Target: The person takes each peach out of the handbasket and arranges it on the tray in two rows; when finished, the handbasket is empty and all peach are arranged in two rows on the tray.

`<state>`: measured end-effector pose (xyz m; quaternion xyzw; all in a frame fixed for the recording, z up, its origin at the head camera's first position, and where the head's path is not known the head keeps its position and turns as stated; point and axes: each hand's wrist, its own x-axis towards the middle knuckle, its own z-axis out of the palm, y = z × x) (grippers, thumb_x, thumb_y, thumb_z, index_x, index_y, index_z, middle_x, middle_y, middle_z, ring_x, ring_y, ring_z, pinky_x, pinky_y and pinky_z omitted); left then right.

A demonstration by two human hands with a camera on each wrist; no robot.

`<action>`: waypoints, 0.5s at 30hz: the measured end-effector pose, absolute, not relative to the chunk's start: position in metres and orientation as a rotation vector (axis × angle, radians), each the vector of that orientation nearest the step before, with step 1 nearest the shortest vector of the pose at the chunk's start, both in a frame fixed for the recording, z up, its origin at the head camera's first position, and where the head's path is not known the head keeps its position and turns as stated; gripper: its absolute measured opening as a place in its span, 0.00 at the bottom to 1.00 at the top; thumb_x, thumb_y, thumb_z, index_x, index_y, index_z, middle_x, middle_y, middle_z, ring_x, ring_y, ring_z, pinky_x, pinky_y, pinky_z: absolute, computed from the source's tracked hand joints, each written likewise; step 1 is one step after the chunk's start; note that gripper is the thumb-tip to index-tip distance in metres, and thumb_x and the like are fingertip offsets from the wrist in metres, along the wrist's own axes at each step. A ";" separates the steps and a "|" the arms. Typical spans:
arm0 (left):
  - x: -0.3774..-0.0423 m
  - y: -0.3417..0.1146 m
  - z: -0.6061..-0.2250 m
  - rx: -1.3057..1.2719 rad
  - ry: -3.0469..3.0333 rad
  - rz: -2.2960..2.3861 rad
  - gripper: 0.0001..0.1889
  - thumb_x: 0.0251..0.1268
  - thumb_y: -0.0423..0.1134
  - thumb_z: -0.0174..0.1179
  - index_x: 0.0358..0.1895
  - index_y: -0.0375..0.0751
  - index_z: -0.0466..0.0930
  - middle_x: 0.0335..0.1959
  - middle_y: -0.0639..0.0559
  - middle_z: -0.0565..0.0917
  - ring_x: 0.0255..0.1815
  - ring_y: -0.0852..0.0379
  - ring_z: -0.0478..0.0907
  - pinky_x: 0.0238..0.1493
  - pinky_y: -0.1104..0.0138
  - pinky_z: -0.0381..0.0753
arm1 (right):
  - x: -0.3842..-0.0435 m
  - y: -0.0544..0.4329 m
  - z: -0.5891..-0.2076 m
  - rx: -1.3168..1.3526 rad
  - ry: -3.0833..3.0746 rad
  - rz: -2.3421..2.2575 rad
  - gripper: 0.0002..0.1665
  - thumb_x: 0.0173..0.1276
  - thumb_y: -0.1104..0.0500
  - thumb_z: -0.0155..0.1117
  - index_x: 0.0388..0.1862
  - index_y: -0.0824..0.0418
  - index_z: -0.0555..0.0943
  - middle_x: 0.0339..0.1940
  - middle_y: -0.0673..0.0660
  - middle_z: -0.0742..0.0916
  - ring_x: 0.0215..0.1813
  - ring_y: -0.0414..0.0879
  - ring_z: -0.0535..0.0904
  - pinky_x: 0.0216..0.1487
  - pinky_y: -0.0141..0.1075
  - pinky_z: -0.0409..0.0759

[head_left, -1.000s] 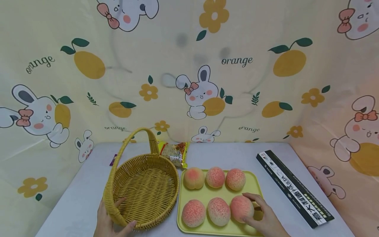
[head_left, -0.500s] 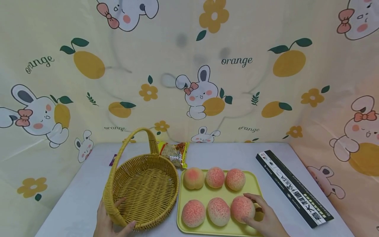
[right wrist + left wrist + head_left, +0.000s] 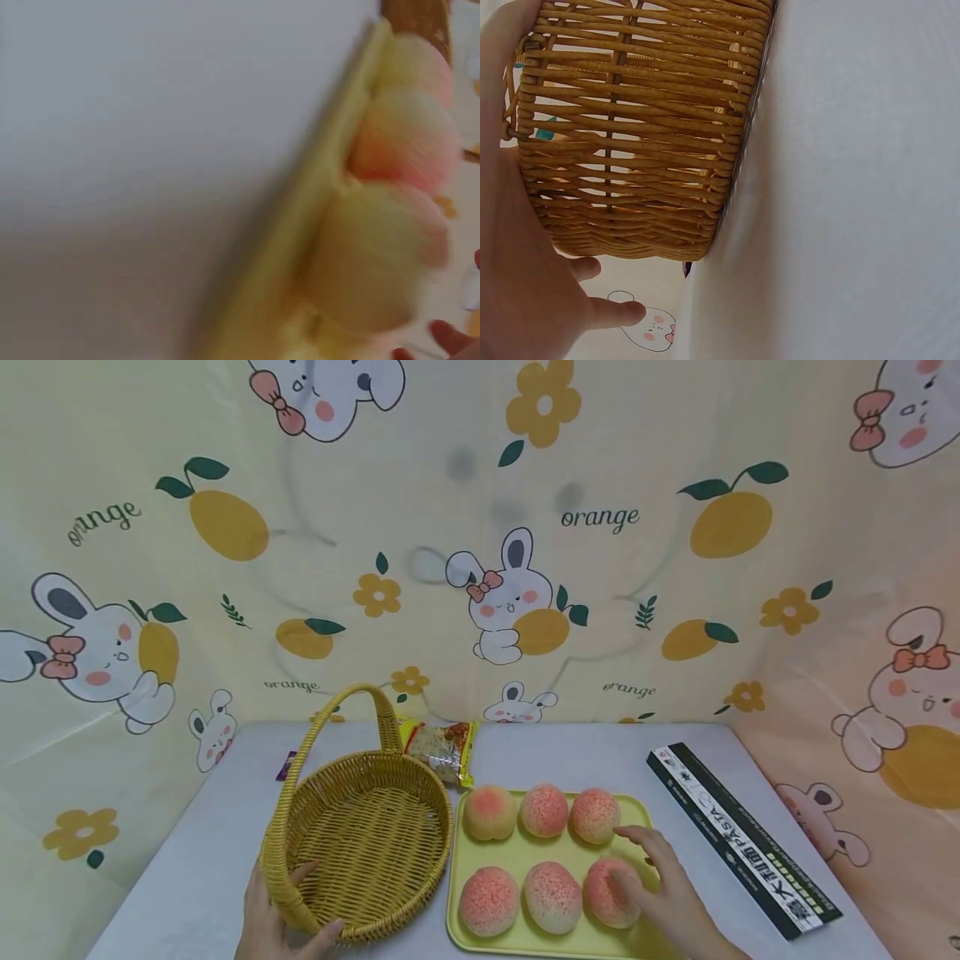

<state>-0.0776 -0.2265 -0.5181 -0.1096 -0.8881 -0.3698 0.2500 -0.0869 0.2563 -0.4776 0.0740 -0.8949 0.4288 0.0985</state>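
My left hand (image 3: pixel 273 922) holds the near left side of a yellow wicker basket (image 3: pixel 375 852) with a tall handle, finger over the rim. In the left wrist view the hand (image 3: pixel 525 262) lies along the woven wall (image 3: pixel 637 142). Several pink, peach-like fruits stand in two rows on a yellow tray (image 3: pixel 525 852). My right hand (image 3: pixel 671 893) hovers by the front right peach (image 3: pixel 609 906), thumb overlapping it in view, index finger apart. The blurred right wrist view shows a peach (image 3: pixel 367 255) and fingertips (image 3: pixel 450 337) apart from it.
A black-and-white pasta box (image 3: pixel 742 839) lies slanted right of the tray. Behind the basket lies a yellow-edged snack packet (image 3: pixel 442 750). A small purple item (image 3: pixel 286 766) is partly hidden behind the handle. A printed cloth hangs behind the white table (image 3: pixel 570 752).
My right hand has let go of the front right peach; its index finger has lifted away and back. That peach sits on the tray. The left hand and basket have not moved.
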 end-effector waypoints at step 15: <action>-0.066 -0.194 -0.427 -0.245 -2.080 -0.656 0.49 0.58 0.69 0.57 0.70 0.31 0.62 0.71 0.31 0.61 0.77 0.35 0.48 0.67 0.30 0.36 | -0.130 0.212 -0.455 0.389 -2.863 0.241 0.32 0.73 0.45 0.59 0.70 0.60 0.74 0.77 0.71 0.59 0.77 0.73 0.45 0.67 0.73 0.38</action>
